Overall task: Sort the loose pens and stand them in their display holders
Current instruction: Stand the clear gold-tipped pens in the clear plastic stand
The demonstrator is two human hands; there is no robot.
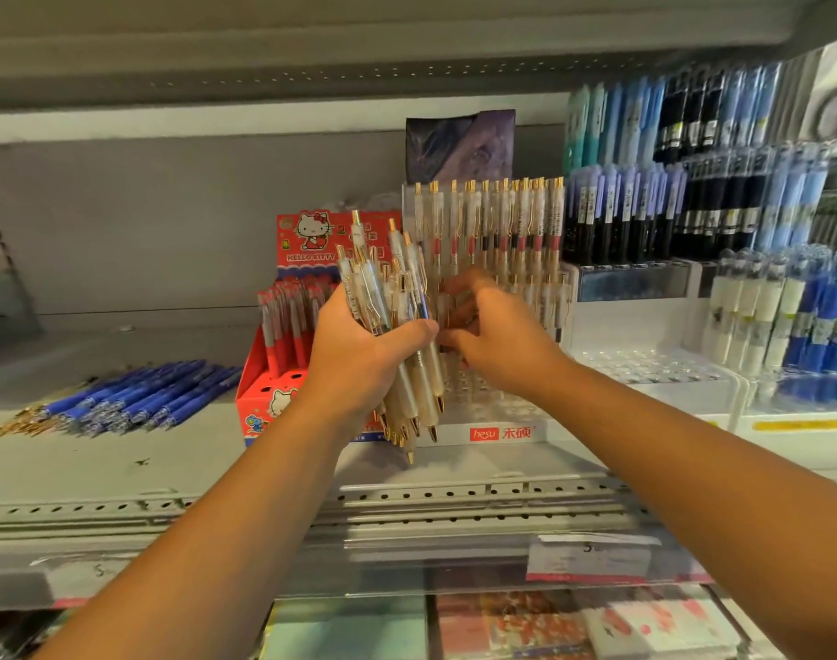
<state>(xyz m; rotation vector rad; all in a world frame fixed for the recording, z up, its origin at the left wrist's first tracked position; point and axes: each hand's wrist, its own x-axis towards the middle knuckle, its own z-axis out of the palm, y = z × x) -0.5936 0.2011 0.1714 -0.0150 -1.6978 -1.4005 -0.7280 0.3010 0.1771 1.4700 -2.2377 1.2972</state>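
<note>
Wide grey shelf (121, 469) across the whole view, and it's crowded on the right: tiered racks of blue and black pens (645, 216) standing upright in rows, a bit blurred. Centre stage, the clear display holder (502, 433) with a red brand label on its front lip, and along its back row a line of white-and-gold pens (502, 216) standing clip-end up; the front sockets near the lip look bare. Just left of it and touching its side, a red cartoon-cat box (259, 388) with red pens (283, 326) standing inside. Further left, well apart from the box, a loose pile of blue pens (140, 397) lies flat on the shelf, with a few gold-tipped ones (21, 421) at its left end. Now the hands: the left hand (359, 354) is wrapped tight round a fat bundle of white-and-gold pens (393, 297), tips pointing down, clips fanning out on top, held in front of the holder and above the shelf edge. The right hand (497, 335) is right beside the bundle, fingers curled in toward it; too blurred to tell if they are nipping a pen. Down below, a small price label (593, 559) sits on the shelf's front rail.
</note>
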